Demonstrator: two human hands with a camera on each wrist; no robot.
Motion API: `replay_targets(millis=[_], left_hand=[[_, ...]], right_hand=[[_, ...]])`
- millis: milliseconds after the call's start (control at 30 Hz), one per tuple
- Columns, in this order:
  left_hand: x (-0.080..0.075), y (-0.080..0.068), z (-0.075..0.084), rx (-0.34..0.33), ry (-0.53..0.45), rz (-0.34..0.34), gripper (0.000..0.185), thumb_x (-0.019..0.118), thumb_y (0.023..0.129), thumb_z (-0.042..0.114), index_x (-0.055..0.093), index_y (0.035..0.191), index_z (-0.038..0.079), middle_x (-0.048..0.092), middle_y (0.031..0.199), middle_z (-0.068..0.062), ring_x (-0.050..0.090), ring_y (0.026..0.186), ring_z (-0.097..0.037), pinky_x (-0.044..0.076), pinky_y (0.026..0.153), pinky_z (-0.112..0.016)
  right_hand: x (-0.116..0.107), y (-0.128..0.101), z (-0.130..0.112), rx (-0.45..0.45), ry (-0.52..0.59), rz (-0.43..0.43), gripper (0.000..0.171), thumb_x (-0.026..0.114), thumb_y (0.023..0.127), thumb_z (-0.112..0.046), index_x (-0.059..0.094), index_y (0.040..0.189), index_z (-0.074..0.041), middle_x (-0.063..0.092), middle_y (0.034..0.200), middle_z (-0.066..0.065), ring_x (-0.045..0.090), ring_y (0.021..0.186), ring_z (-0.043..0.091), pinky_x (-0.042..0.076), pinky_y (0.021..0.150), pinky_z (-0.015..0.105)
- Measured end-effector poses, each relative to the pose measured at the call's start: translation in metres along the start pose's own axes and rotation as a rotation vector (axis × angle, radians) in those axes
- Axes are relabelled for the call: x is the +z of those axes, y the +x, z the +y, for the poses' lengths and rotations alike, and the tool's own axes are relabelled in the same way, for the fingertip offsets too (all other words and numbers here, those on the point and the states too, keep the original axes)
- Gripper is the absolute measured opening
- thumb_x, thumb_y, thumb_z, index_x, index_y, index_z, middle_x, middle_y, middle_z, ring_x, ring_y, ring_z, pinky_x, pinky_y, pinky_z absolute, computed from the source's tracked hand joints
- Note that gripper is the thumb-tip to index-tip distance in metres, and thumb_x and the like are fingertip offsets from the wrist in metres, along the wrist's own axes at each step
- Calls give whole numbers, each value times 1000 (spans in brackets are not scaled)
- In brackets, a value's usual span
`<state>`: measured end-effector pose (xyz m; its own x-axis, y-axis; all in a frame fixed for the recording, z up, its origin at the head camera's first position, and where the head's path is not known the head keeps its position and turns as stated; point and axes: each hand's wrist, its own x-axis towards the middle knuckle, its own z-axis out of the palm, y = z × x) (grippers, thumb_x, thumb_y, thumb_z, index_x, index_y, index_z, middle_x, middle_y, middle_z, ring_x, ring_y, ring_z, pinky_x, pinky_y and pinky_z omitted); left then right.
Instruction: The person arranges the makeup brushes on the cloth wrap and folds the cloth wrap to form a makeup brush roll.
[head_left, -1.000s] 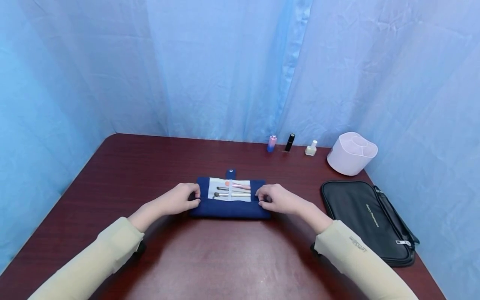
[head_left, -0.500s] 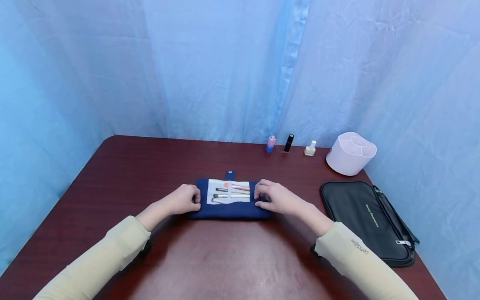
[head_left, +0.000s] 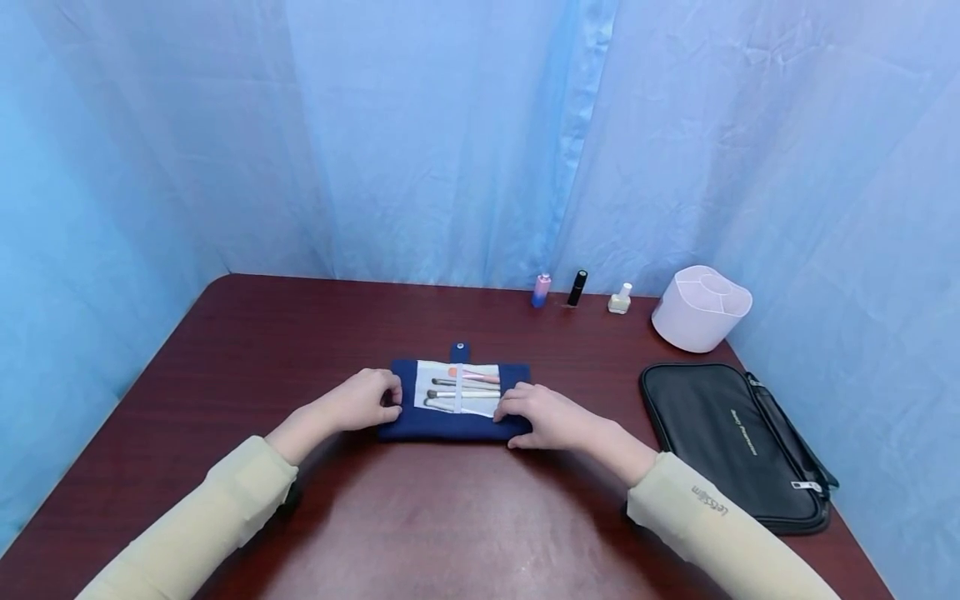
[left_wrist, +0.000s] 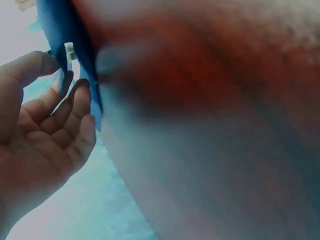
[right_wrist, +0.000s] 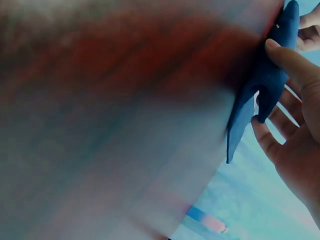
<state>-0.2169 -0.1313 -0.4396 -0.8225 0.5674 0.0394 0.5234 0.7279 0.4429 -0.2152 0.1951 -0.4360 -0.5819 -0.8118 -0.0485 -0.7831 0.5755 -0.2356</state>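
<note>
Navy fabric brush roll (head_left: 457, 421): left hand (head_left: 358, 402) pinches its left edge, right hand (head_left: 542, 418) pinches the right flap; best fold evenly, keeping brushes (head_left: 463, 387) flat.

Both wrist views are blurring the desk (left_wrist: 215, 100) into a red smear. The right hand (head_left: 542, 417) is covering the brush roll's (head_left: 450, 423) right end, and the black pouch's (head_left: 731, 442) lettering is reading too small to make out.
</note>
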Motion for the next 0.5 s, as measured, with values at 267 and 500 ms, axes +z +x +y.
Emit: replay_targets(millis=[267, 500], left_hand=[[0, -6, 19, 112, -8, -60, 26, 74, 81, 29, 67, 100, 13, 63, 98, 3, 56, 89, -12, 50, 81, -34], [3, -8, 15, 144, 27, -98, 27, 80, 75, 28, 67, 96, 17, 62, 96, 6, 57, 89, -10, 50, 81, -32]], right_hand=[[-4, 2, 4, 27, 109, -26, 30, 73, 82, -32, 66, 110, -22, 63, 111, -8, 53, 103, 9, 48, 91, 31], [-7, 5, 10, 72, 198, -21, 26, 71, 84, -29, 68, 109, -23, 64, 107, -9, 54, 97, 8, 49, 87, 30]])
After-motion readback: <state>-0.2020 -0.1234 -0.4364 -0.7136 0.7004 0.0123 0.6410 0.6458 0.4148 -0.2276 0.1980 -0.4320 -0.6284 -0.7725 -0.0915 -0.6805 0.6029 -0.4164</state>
